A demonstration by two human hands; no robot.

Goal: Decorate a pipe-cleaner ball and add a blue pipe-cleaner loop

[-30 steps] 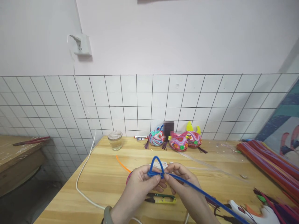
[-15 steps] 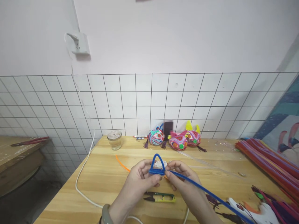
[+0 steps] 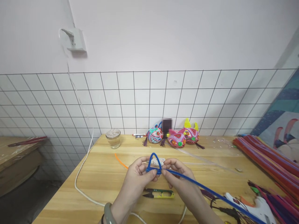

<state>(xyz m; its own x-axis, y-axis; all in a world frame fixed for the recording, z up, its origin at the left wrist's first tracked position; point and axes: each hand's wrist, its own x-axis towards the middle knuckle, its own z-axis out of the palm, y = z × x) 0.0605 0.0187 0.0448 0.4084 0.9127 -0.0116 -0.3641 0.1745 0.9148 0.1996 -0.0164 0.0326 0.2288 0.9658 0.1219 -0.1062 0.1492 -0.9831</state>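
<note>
A blue pipe cleaner (image 3: 198,183) is bent at one end into a small arch with a flat base. My left hand (image 3: 141,174) pinches the left side of that base between thumb and fingers. With its thumb and forefinger, my right hand (image 3: 176,174) grips the pipe cleaner just right of the arch. Its long free end runs over my right wrist to the lower right. Below my hands lie thread snips (image 3: 160,194) with green and yellow handles. An orange pipe cleaner (image 3: 120,161) shows on the table, partly hidden behind my left hand.
Colourful fish-like crafts (image 3: 176,139) with tassels stand by the tiled wall. A glass jar (image 3: 113,138) is at the back left. A white cable (image 3: 78,174) crosses the table. At right are a glue gun (image 3: 259,208) and bundled red pipe cleaners (image 3: 263,158).
My left thumb has moved up onto the base of the blue arch. The whole view has shifted slightly. Both hands keep their hold.
</note>
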